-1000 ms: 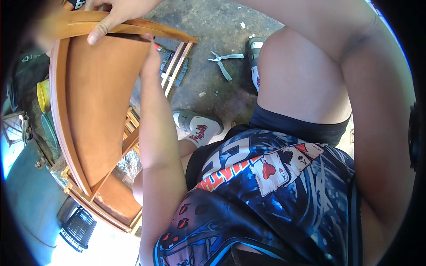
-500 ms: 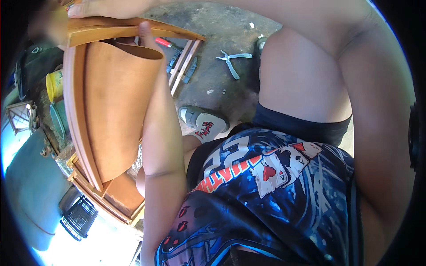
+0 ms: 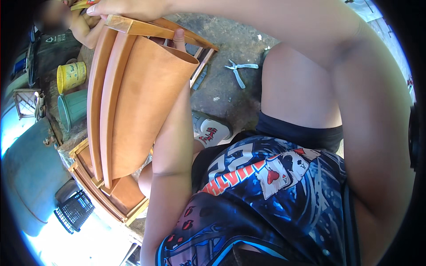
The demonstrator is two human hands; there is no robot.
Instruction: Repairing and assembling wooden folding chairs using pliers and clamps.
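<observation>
A wooden chair frame (image 3: 116, 84) with curved side rails stands tilted up on my left. A tan leather-like panel (image 3: 140, 102) is fixed to it, its right edge curling loosely outward. My right hand (image 3: 126, 9) reaches across the top and grips the frame's upper corner, thumb along the wood. Behind the panel's curled edge, my left hand (image 3: 179, 40) holds the upper rail from beneath; its thumb shows against the wood and the other fingers are mostly hidden.
Multi-tool pliers (image 3: 240, 71) lie spread on the concrete floor, near a dark flat tool (image 3: 200, 78). A yellow bucket (image 3: 71, 76), a green bin (image 3: 73, 108) and a black basket (image 3: 74, 210) stand left. Another wooden frame (image 3: 122, 195) lies below. Another person's arm (image 3: 84, 31) is at upper left.
The chair frame has shifted right in view and turned, showing more of its two side rails. Both my hands moved with it. More of the other person shows.
</observation>
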